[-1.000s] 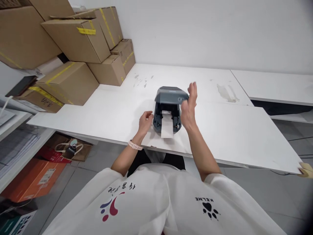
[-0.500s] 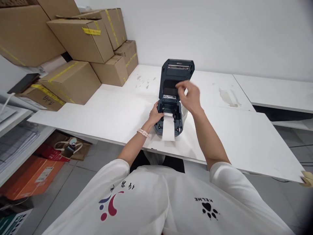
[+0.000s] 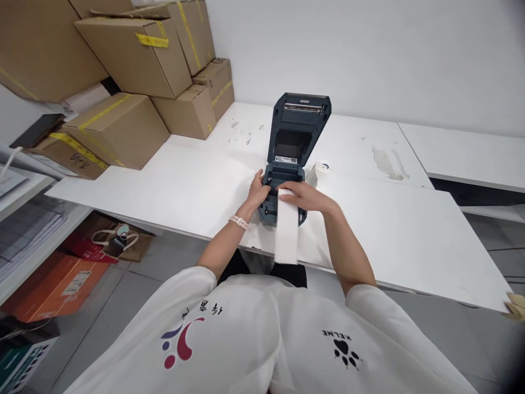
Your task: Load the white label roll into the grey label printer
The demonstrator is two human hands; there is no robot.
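Note:
A dark label printer (image 3: 269, 203) stands on the white table with its lid (image 3: 299, 128) tilted up and back. My left hand (image 3: 258, 191) grips the left side of its body, thumb over the inner edge. Over the printer's right part, my right hand (image 3: 305, 196) is closed on a white label roll (image 3: 287, 219), fingers across its top. The roll's loose strip hangs down toward me, past the table's front edge. How much of the roll sits under my fingers is hidden. Just behind my right hand lies a curled piece of white paper (image 3: 318, 174).
Cardboard boxes (image 3: 123, 131) with yellow tape are stacked at the left of the white table (image 3: 205, 186). A white wall rises behind. Shelves and an orange box (image 3: 53, 287) are at the lower left. Peeled patches (image 3: 389, 163) mark the tabletop.
My right hand has come down from in front of the lid and taken hold of the label roll. The white strip has lifted and hangs farther toward me. My left hand stays on the printer.

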